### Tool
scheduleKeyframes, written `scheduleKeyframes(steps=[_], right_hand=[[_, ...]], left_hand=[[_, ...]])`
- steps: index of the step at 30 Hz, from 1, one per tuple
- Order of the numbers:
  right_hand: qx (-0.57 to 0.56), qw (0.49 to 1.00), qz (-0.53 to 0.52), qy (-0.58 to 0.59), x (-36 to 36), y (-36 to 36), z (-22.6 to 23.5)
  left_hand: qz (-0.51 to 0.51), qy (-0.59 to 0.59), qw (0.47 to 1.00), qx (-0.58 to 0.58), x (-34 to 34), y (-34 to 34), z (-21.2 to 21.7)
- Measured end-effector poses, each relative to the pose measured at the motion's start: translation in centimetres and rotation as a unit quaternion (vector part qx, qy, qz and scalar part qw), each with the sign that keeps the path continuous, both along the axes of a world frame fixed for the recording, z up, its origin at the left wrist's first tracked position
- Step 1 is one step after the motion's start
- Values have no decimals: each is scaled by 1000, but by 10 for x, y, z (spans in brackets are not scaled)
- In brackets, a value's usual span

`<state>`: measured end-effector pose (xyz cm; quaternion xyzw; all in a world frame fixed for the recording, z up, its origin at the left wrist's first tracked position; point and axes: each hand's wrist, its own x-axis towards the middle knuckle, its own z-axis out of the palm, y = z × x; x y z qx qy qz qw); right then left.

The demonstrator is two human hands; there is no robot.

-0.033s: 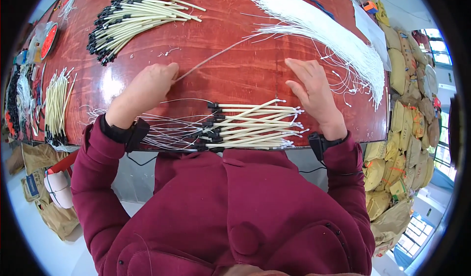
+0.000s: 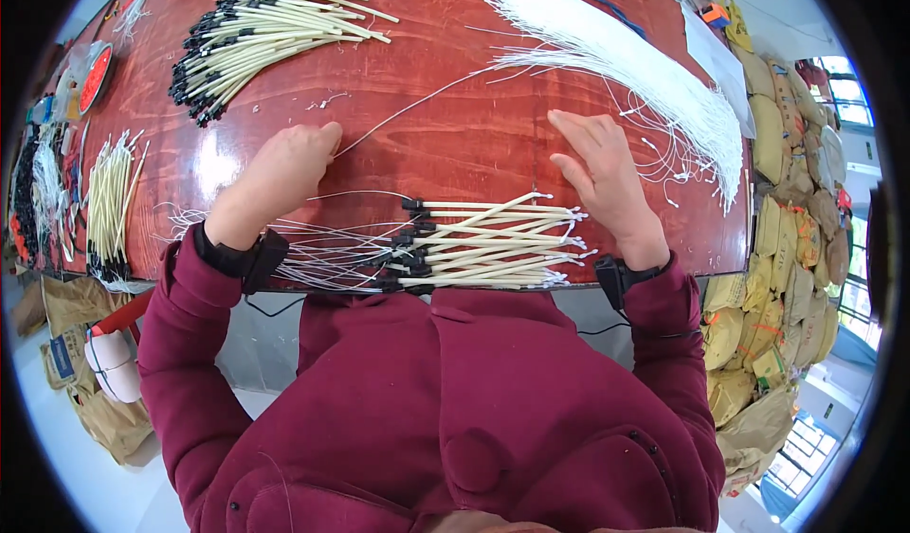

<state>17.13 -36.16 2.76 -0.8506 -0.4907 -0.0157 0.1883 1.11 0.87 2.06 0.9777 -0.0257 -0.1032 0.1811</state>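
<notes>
My left hand (image 2: 289, 168) is closed in a pinch on one end of a thin white cord (image 2: 408, 108). That cord slants up to the right, to the loose ends of a large bundle of white cords (image 2: 616, 45). My right hand (image 2: 607, 173) hovers below the bundle, fingers stretched and thumb apart, with nothing in it. Between my forearms, along the near table edge, lies a row of pale yellow tubes (image 2: 493, 239) with black end pieces (image 2: 408, 249). White cords (image 2: 327, 253) trail from their black ends to the left, partly under my left wrist.
A fanned pile of similar tubes (image 2: 284, 36) lies far left on the red table (image 2: 427, 154), and a smaller bunch (image 2: 112, 192) at the left edge. Beyond it stands a dish of red bits (image 2: 95, 78). Stacked sacks (image 2: 768, 287) line the right side.
My left hand has shifted very slightly left. The held cord looks sharper and a little more curved. My right hand has barely moved.
</notes>
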Motion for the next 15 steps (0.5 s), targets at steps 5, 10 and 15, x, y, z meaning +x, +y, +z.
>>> scheduleKeyframes(steps=[5,10,15], right_hand=[[12,999,44,-17,12,38,-9],[-29,994,97,-48,17,83,-29],[-53,990,98,-84,10,92,-36]], left_hand=[[-4,-11,998,-54,-6,3,-6],[7,-18,996,-86,-9,5,-8],[24,-16,992,-122,-9,6,-4]])
